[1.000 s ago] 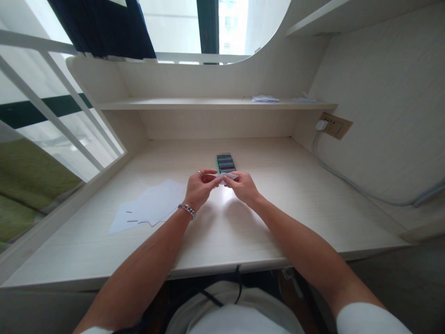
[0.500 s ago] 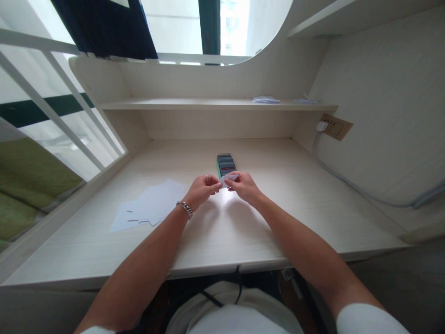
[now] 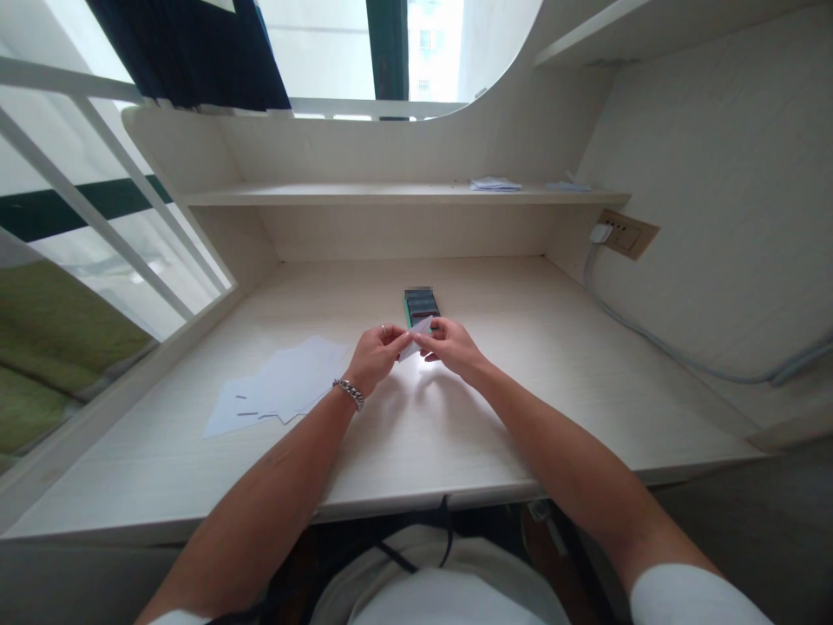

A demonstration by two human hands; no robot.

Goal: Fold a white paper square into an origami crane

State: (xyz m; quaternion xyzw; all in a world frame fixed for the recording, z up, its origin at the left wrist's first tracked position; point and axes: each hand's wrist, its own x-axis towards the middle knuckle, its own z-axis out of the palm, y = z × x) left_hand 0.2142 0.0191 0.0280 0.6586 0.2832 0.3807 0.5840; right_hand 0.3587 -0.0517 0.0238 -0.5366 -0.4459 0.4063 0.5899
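Note:
A small piece of white paper (image 3: 416,337) is pinched between both hands above the middle of the desk. My left hand (image 3: 378,351), with a ring on a finger and a chain bracelet at the wrist, grips its left side. On its right side, the fingers of my right hand (image 3: 452,345) are closed on it. Just behind the hands lies a dark phone (image 3: 422,304) with a green edge, its near end partly covered by the paper and fingers. Whether the paper is folded is too small to tell for certain.
Several white sheets (image 3: 292,378) lie overlapping on the desk (image 3: 416,469) at the left. Folded papers (image 3: 495,184) rest on the shelf (image 3: 364,198). A white plug (image 3: 600,233) sits in the wall socket, its cable (image 3: 677,358) running along the right wall.
The small paper has turned to a steeper slant, and its upper right corner now points higher. My hands have shifted slightly around it, still holding it.

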